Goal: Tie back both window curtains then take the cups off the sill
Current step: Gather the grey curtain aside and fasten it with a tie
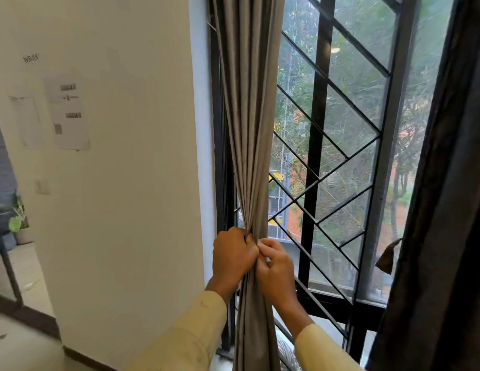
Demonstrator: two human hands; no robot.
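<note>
The left curtain, grey-beige, hangs bunched into a narrow bundle at the window's left edge. My left hand grips the bundle from the left. My right hand grips it from the right, fingers curled against the folds. Both hands meet at the same height. The right curtain hangs dark at the far right, with a brown tie-back loop sticking out beside it. No tie is visible around the left curtain; my hands hide that spot. The sill and cups are out of view.
A black window grille with diagonal bars fills the opening behind the curtains. A cream wall with taped papers stands to the left. A potted plant sits far left on the floor.
</note>
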